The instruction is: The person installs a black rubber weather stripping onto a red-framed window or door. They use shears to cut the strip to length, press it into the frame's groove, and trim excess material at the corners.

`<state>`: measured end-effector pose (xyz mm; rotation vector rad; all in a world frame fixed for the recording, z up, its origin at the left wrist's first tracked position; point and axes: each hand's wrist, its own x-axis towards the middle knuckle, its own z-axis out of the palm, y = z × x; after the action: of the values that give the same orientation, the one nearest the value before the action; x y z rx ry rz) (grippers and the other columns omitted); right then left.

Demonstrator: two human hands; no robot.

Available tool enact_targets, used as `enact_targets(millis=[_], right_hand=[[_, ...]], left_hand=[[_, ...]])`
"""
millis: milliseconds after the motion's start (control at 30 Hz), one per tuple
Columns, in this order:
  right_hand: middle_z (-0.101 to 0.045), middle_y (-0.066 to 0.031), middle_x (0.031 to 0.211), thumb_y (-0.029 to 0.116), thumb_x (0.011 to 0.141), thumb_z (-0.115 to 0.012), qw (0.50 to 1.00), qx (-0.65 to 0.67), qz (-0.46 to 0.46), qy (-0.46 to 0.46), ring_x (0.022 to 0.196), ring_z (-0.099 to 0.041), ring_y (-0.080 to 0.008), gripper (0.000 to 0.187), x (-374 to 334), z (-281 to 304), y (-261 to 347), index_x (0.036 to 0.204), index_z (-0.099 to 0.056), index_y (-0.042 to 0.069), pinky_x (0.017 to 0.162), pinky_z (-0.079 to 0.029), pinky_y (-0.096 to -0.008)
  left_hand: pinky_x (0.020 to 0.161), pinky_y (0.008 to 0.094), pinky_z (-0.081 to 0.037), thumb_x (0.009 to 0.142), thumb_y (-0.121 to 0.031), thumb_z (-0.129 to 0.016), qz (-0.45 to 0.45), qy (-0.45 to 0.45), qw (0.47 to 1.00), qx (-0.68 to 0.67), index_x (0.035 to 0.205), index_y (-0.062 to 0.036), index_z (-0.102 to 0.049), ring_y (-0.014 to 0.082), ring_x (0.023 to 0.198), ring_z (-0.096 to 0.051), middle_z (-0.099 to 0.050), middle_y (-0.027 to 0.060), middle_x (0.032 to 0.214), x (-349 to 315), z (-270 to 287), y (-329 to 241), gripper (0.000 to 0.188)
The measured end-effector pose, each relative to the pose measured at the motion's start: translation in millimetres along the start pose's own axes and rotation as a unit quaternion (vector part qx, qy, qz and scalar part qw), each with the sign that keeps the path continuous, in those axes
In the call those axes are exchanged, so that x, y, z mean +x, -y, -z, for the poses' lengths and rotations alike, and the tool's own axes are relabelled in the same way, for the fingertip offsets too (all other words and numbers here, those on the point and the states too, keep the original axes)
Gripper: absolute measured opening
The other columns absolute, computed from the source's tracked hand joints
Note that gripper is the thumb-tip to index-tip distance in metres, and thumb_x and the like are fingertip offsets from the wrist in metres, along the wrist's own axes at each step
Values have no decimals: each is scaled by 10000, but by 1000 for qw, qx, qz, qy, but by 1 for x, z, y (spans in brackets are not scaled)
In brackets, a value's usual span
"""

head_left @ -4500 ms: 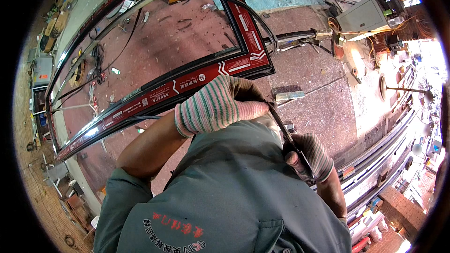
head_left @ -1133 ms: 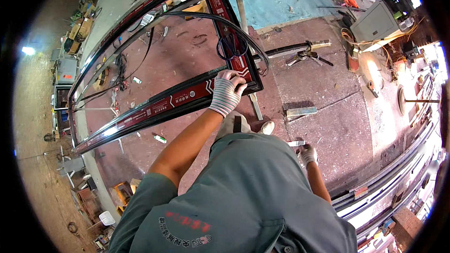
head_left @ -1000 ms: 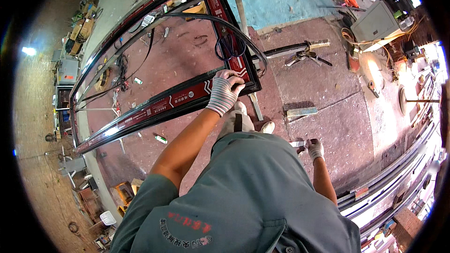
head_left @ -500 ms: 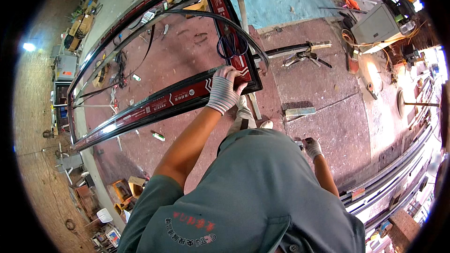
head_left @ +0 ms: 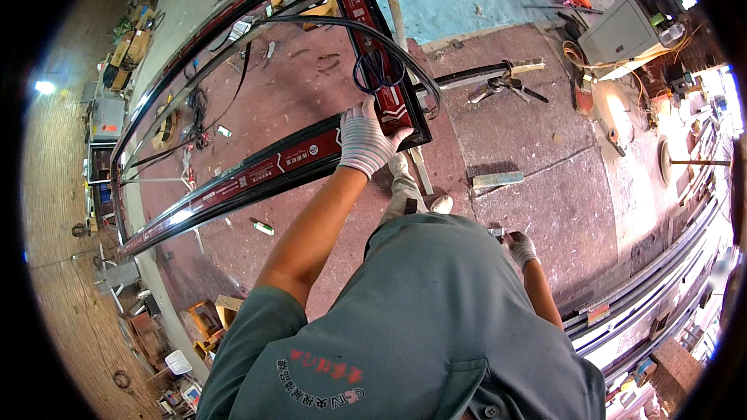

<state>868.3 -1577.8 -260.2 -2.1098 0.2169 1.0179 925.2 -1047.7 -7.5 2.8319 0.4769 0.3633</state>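
Note:
My left hand, in a striped white glove, grips the near bar of a large black window frame close to its corner. The thumb spreads toward the corner, and the fingers reach over the bar. Dark red printed film covers the frame's faces. Just beyond the hand, a bundle of dark blue loops lies on the side bar. A long black strip arcs over the frame. Low beside my right hip, my gloved right hand is closed; a small grey metallic object shows beside its fingers, partly hidden by my shirt.
On the reddish floor to the right lie a pale flat block and several hand tools by a dark bar. A grey cabinet stands far right. Long metal profiles are stacked at lower right. Cardboard boxes line the left.
My left hand has shifted slightly left along the frame's near bar. My right hand stays low by my hip, almost unmoved. The view has tilted a little.

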Motion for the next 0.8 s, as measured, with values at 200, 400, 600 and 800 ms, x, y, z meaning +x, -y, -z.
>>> enact_targets(millis=[200, 400, 600, 800], right_hand=[[-772, -93, 943, 243, 995, -657, 999, -35, 15, -31, 838, -698, -196, 267, -13, 1, -4, 1022, -695, -20, 805, -541, -340], [-773, -88, 954, 201, 1002, -652, 999, 23, 15, -16, 860, -693, -179, 230, -33, 2, 20, 1020, -696, -24, 812, -538, -313], [-771, -91, 979, 191, 995, -664, 998, 42, -5, -36, 864, -689, -175, 213, -14, -4, -19, 1049, -688, -13, 822, -535, -317], [-767, -87, 988, 218, 986, -681, 999, 6, 2, -35, 852, -684, -178, 227, -5, -4, -16, 1073, -688, 8, 803, -535, -327]], left_hand=[[1024, 564, -408, 786, -555, -790, -35, 2, 997, 72, 1379, 23, -428, 432, 1110, -566, -583, 265, 1221, -3, -1, -12, 904], [1037, 559, -412, 766, -574, -803, -24, 30, 999, 10, 1365, 13, -456, 432, 1135, -572, -598, 254, 1222, 1, 3, -1, 907], [1040, 530, -438, 738, -589, -827, -53, 67, 996, -3, 1470, 4, -417, 422, 1152, -582, -609, 249, 1244, 7, 9, 10, 1027], [1060, 538, -407, 880, -601, -672, -37, 115, 991, 56, 1534, -107, -398, 415, 1142, -583, -605, 263, 1225, 4, 10, 3, 864]])
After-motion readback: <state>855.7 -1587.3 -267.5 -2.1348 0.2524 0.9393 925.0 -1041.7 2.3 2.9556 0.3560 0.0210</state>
